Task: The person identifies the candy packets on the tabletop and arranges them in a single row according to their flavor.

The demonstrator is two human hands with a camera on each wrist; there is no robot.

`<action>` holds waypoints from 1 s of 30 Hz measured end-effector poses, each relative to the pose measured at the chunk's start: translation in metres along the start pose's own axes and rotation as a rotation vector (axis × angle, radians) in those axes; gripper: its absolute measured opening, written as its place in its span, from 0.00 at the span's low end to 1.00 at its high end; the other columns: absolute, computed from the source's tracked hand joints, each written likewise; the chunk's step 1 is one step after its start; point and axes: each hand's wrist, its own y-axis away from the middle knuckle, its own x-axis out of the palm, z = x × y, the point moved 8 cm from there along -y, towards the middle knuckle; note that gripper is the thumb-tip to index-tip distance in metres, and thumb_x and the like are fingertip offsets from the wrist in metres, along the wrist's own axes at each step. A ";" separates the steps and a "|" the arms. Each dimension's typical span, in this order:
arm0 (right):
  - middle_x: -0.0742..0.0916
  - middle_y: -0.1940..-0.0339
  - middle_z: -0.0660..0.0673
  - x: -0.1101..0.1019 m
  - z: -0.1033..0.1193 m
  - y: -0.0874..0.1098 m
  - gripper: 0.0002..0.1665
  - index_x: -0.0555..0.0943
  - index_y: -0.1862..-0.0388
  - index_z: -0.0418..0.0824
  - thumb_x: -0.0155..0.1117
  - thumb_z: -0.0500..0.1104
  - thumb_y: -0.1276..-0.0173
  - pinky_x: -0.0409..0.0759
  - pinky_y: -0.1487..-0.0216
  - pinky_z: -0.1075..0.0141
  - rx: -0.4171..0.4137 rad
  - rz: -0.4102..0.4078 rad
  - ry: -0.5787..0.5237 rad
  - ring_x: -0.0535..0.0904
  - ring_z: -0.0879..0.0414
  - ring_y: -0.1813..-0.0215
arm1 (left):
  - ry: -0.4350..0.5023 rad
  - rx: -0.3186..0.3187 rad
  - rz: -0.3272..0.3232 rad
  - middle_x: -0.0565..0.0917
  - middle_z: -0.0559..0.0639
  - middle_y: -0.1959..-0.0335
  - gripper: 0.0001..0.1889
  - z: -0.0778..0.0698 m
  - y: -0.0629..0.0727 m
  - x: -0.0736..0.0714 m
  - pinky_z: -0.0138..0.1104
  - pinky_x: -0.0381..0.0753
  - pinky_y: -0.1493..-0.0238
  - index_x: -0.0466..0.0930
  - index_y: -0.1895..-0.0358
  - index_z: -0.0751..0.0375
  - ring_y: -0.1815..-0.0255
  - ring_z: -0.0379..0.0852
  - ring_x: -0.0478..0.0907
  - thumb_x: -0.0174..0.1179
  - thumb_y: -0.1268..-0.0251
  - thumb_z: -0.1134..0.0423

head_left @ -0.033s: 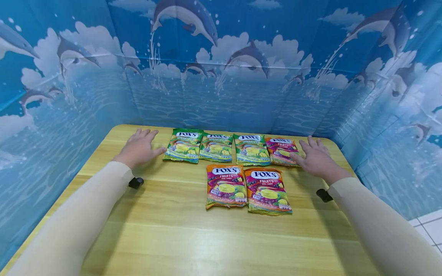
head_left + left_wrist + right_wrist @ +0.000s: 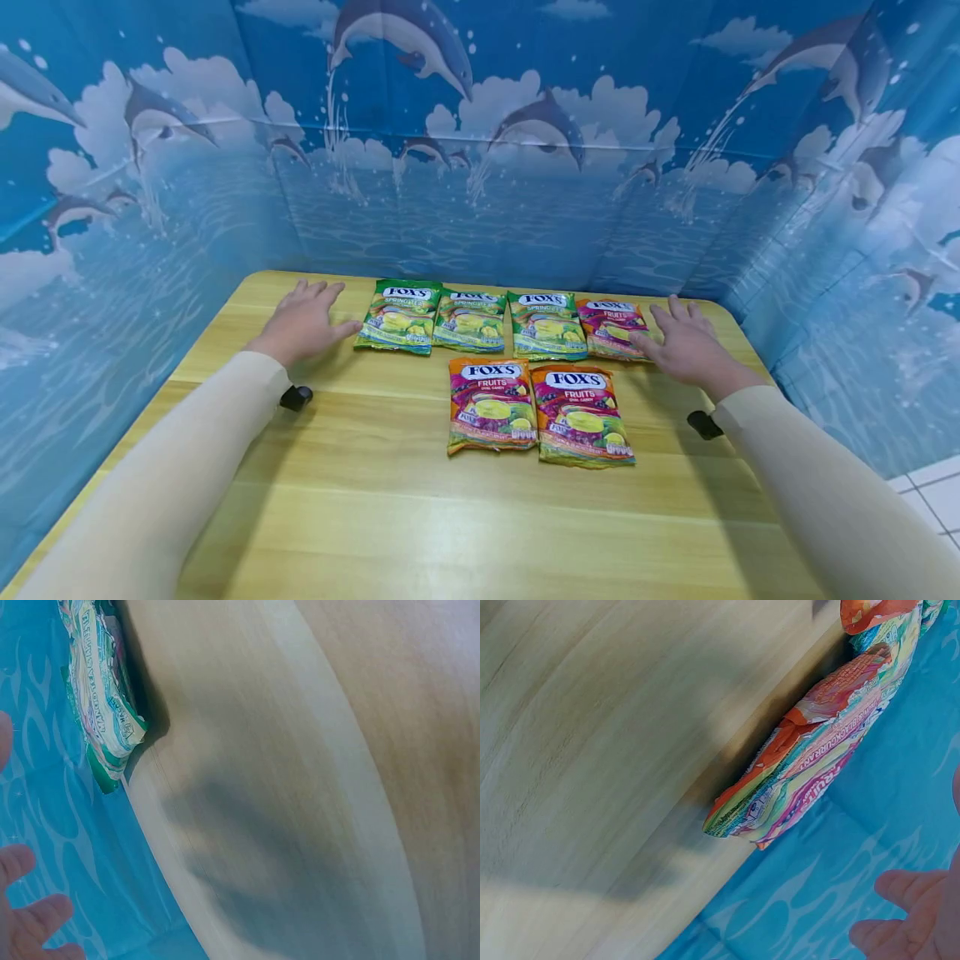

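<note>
My left hand [image 2: 303, 325] hovers over the table's far left with its fingers spread, thumb toward a green candy bag [image 2: 397, 317]. Two more green bags, a middle one [image 2: 469, 321] and a right one [image 2: 547, 327], continue that back row. An orange-and-purple fruit candy bag [image 2: 611, 325] ends the row at the right. Beside it is my right hand [image 2: 682, 346], fingers spread and holding nothing; its thumb overlaps the bag's edge in the head view. In the right wrist view, fingers [image 2: 904, 889] show apart from the fruit bag [image 2: 802, 765]. Two fruit bags, one left [image 2: 492, 408] and one right [image 2: 581, 417], lie in front.
The bags lie on a light wooden table [image 2: 360, 517] with rounded back corners. A blue dolphin-print cloth [image 2: 480, 208] surrounds its back and sides. White floor tiles [image 2: 941, 500] show at the lower right.
</note>
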 end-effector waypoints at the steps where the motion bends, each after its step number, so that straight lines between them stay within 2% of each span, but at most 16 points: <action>1: 0.37 0.16 0.21 0.000 0.000 0.000 0.60 0.44 0.14 0.28 0.35 0.75 0.19 0.31 0.22 0.23 0.000 0.001 -0.002 0.27 0.16 0.19 | 0.001 -0.001 0.001 0.52 0.73 0.16 0.48 0.000 0.000 0.000 0.67 0.40 0.17 0.51 0.14 0.60 0.15 0.78 0.38 0.52 0.23 0.32; 4: 0.37 0.16 0.20 0.000 0.001 0.000 0.59 0.44 0.14 0.28 0.36 0.74 0.18 0.31 0.22 0.23 -0.002 0.003 -0.003 0.27 0.16 0.19 | 0.000 -0.003 0.004 0.52 0.72 0.15 0.48 0.000 0.000 0.001 0.67 0.41 0.17 0.51 0.14 0.60 0.15 0.78 0.38 0.53 0.23 0.32; 10: 0.38 0.16 0.20 0.000 0.003 -0.002 0.57 0.44 0.14 0.28 0.39 0.72 0.17 0.32 0.22 0.23 -0.015 -0.003 -0.010 0.28 0.16 0.19 | 0.000 -0.004 0.012 0.52 0.71 0.15 0.51 -0.003 0.003 -0.001 0.67 0.41 0.17 0.51 0.14 0.59 0.15 0.77 0.38 0.49 0.26 0.27; 18: 0.43 0.15 0.20 0.004 0.023 -0.005 0.58 0.45 0.13 0.30 0.42 0.73 0.18 0.35 0.20 0.25 -0.044 -0.005 -0.018 0.33 0.17 0.18 | 0.052 0.021 0.009 0.55 0.68 0.15 0.48 -0.013 0.007 0.000 0.66 0.39 0.16 0.51 0.14 0.59 0.14 0.75 0.38 0.55 0.24 0.33; 24: 0.46 0.15 0.21 0.010 0.049 -0.001 0.56 0.46 0.13 0.32 0.47 0.70 0.18 0.40 0.19 0.26 -0.069 0.013 -0.055 0.38 0.19 0.17 | 0.048 0.057 0.015 0.56 0.66 0.15 0.48 -0.030 0.009 0.010 0.65 0.40 0.16 0.52 0.14 0.58 0.14 0.75 0.40 0.56 0.25 0.33; 30: 0.47 0.13 0.25 0.017 0.076 0.002 0.55 0.46 0.12 0.34 0.48 0.69 0.18 0.42 0.18 0.28 -0.144 0.030 -0.071 0.39 0.24 0.14 | 0.032 0.115 0.019 0.59 0.64 0.15 0.47 -0.059 0.010 0.016 0.64 0.44 0.15 0.54 0.14 0.55 0.14 0.73 0.44 0.59 0.27 0.34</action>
